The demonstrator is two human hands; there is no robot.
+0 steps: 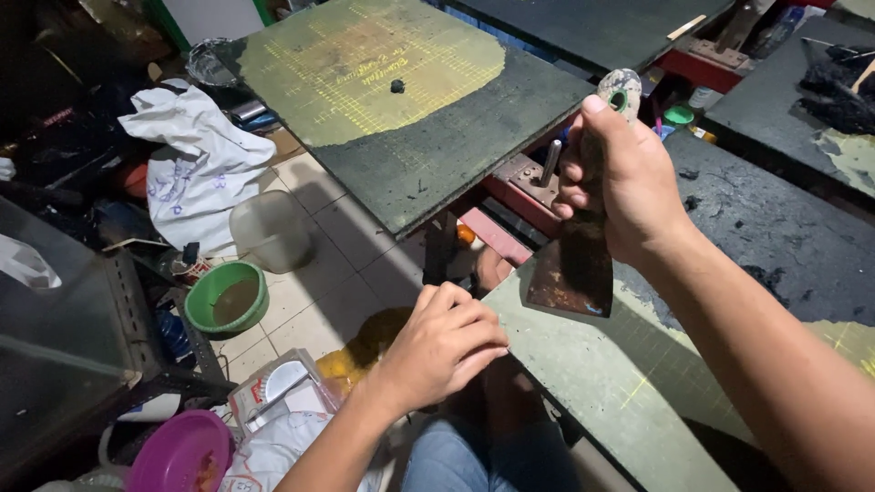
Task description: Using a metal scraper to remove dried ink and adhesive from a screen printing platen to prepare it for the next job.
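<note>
My right hand point(622, 182) grips the handle of a wide putty knife point(572, 271). Its rusty blade points down and touches the edge of a green cutting-mat board point(592, 374) in front of me. The handle's end, with a green-rimmed hole point(621, 94), sticks up above my thumb. My left hand point(444, 342) rests at the board's left corner, fingers curled against its edge, holding nothing I can make out.
A second green board point(401, 100) with a small dark lump lies ahead. Dark, ink-stained boards point(775, 219) are at right. On the tiled floor at left sit a green bowl point(226, 298), a clear tub point(267, 230), a white bag point(196, 164) and a pink bowl point(182, 453).
</note>
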